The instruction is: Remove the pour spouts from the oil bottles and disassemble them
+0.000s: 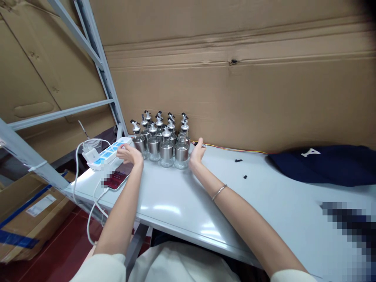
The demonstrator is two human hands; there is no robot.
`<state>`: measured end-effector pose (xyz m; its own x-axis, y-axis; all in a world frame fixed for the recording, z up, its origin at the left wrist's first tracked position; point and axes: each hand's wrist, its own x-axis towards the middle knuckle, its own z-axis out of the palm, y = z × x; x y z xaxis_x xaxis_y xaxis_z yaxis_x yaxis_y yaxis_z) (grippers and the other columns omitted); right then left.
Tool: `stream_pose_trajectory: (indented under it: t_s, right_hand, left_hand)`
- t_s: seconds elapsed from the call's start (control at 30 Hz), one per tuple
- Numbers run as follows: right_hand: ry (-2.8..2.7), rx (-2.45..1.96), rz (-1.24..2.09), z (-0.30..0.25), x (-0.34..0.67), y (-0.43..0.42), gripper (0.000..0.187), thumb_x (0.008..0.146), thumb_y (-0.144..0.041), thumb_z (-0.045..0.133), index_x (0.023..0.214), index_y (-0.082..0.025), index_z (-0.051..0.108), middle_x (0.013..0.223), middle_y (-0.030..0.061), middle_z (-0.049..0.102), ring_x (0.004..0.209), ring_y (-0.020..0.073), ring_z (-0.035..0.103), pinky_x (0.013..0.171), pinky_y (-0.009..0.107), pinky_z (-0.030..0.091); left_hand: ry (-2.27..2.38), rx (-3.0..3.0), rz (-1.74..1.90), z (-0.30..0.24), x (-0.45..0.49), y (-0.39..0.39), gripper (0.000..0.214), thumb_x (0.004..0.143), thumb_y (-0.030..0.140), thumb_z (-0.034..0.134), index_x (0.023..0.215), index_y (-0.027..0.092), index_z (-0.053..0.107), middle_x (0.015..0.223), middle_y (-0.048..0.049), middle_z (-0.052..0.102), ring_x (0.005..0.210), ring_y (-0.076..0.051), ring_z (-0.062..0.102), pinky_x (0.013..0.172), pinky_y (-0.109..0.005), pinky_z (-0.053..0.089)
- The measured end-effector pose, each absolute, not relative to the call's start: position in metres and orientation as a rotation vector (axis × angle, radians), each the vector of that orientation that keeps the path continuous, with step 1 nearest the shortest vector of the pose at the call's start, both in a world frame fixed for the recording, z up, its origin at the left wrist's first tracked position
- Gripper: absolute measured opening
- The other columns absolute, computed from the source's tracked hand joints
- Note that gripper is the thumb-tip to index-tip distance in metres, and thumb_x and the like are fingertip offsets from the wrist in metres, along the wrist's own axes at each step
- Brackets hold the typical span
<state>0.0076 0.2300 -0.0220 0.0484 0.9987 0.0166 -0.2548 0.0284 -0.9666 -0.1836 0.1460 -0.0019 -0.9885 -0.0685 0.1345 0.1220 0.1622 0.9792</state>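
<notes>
Several glass bottles with steel bands and pourer tops (160,137) stand in a tight cluster at the back of the grey table (182,203), against a cardboard wall. My left hand (128,153) rests at the cluster's left side, fingers stretched out and flat beside the front-left bottle (140,141). My right hand (196,152) is at the cluster's right side, fingers extended, next to the front-right bottle (181,150). Neither hand grips anything. A thin bracelet (219,192) circles my right wrist.
A white power strip (107,153) with plugged cables and a phone (118,176) lie at the table's left end. A navy cap (326,163) lies at the right. Small black parts (238,160) sit behind my right arm. A cardboard box (26,215) stands on the floor left.
</notes>
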Motion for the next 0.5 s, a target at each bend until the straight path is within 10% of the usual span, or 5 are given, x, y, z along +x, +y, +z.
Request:
stream_pose_trajectory:
  t_s: [0.5]
  right_hand:
    - [-0.742, -1.087, 1.142, -0.009, 0.003, 0.221, 0.031, 0.08, -0.051, 0.037, 0.071, -0.022, 0.044, 0.087, 0.0066, 0.064, 0.086, 0.0189, 0.059, 0.082, 0.031, 0.044]
  left_hand:
    - [-2.329, -0.086, -2.052, -0.006, -0.182, 0.155, 0.021, 0.09, 0.031, 0.026, 0.104, 0.023, 0.039, 0.123, -0.0137, 0.04, 0.126, -0.026, 0.039, 0.097, -0.049, 0.036]
